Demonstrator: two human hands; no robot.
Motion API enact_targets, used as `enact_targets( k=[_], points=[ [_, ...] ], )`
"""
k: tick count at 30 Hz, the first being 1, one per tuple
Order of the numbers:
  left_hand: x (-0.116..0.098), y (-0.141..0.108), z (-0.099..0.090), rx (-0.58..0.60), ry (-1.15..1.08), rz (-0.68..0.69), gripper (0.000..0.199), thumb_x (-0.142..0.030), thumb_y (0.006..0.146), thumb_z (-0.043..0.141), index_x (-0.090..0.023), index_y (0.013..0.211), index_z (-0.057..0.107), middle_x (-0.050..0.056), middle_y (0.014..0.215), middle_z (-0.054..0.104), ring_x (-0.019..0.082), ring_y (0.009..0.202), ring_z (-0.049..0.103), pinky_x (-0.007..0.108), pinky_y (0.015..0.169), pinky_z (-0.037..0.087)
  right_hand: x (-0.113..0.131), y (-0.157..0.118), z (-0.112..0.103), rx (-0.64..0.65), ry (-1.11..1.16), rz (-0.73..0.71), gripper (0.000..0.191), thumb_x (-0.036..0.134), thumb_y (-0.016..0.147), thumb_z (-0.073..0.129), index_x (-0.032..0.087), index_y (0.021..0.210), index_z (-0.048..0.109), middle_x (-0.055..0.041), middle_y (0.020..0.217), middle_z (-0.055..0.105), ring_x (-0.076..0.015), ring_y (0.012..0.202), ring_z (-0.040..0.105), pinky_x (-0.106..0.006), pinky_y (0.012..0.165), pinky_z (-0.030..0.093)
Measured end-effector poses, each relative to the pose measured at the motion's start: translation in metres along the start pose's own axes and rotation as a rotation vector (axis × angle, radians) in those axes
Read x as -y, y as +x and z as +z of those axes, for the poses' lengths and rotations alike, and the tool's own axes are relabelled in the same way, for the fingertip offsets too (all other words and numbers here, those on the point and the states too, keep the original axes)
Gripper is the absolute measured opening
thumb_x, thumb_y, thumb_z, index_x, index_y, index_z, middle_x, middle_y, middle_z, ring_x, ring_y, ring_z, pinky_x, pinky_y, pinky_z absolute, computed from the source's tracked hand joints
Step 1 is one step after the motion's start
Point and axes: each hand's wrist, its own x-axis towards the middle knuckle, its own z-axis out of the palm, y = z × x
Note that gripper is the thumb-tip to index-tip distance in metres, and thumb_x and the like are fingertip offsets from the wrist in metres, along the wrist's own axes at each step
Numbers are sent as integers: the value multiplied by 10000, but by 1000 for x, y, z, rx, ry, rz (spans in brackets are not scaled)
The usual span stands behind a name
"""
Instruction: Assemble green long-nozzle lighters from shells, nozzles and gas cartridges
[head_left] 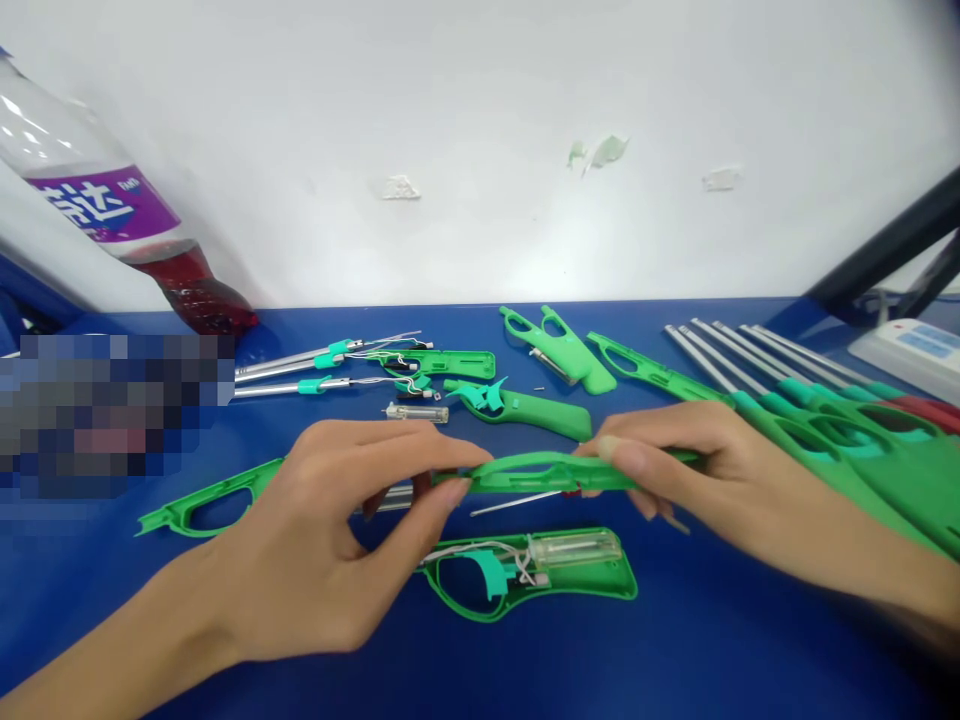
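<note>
My left hand point(322, 530) and my right hand point(690, 465) pinch a green lighter casing half point(544, 470) at its two ends, holding it level above the table. Just below lies an open lighter half point(619, 580), with a clear fuel tank point(577, 548), a teal trigger point(487, 573) and white wires in it; my left hand hides its left end. Behind the held piece shows a thin metal shaft point(514, 503) with a bit of red at its end, partly covered by my right hand. Another green casing half point(187, 512) reaches out from behind my left hand.
Assembled long-nosed lighters point(847, 430) lie in a row at right. Metal tubes with wires point(300, 387), a loose fuel tank point(418, 412) and more green casings point(555, 350) lie at the back. A drink bottle point(112, 200) leans at left; a white device point(911, 355) sits at right.
</note>
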Motion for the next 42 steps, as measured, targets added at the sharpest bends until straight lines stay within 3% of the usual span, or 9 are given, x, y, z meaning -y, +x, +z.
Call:
enact_targets(
  k=[4,7,10,12,15,20,25,30,42],
  points=[
    [-3,-4,0,23,17,2,278,-180,995,585,-268,1245,669,-67,872,735,76,627,617,236,624,511,2,0,6,-62,-50,-116,312,538,1056,607,322,982,820,37,848,766,-111,723,687,-214,632,517],
    [-2,-8,0,69,73,15,360,-198,995,521,-276,1335,609,-40,1017,781,118,715,692,301,707,535,-1,-1,11,-109,-140,-209,221,489,1055,633,401,1184,789,47,1058,798,-142,959,756,-231,799,590],
    [2,-9,0,128,104,94,358,-216,1016,428,-253,1345,567,-2,1027,787,162,721,718,332,619,490,-5,-5,16,-117,-266,-286,265,436,1072,618,383,1303,735,23,1128,757,-122,983,757,-207,816,604],
    [5,-8,2,143,178,162,335,-376,1064,416,-215,1315,569,24,936,765,191,662,698,354,547,447,-4,-8,20,-152,-357,-349,281,421,1081,602,332,1313,733,-4,1136,741,-110,970,758,-188,830,607],
    [6,-7,7,138,328,258,493,-620,1062,453,-166,1132,632,21,743,684,209,565,637,372,478,391,0,-10,25,-196,-462,-441,302,433,1097,567,278,1283,747,-27,1103,742,-95,955,761,-156,851,604],
    [1,-9,12,152,383,335,348,-476,1065,516,-185,906,623,39,738,678,220,593,633,396,469,394,6,-15,30,-169,-484,-533,262,431,1102,557,272,1235,717,-2,1061,756,-75,940,757,-134,871,586],
    [-2,-12,15,268,380,316,352,-497,1059,497,-202,916,625,48,803,667,231,644,604,414,474,381,5,-17,33,-137,-535,-583,256,390,1114,523,253,1197,722,-7,1008,790,-117,907,778,-235,898,593],
    [-1,-12,16,390,354,252,263,-480,949,663,-222,958,614,24,825,638,243,713,607,410,507,394,4,-16,36,-116,-566,-592,252,409,1111,529,258,1179,719,18,971,791,-140,834,768,-315,816,561],
    [1,-12,15,414,360,218,298,-515,930,687,-235,942,585,8,803,626,235,692,601,399,523,365,0,-15,43,-136,-649,-625,269,394,1128,497,243,1133,719,15,976,805,-173,847,738,-371,832,473]
  ],
)
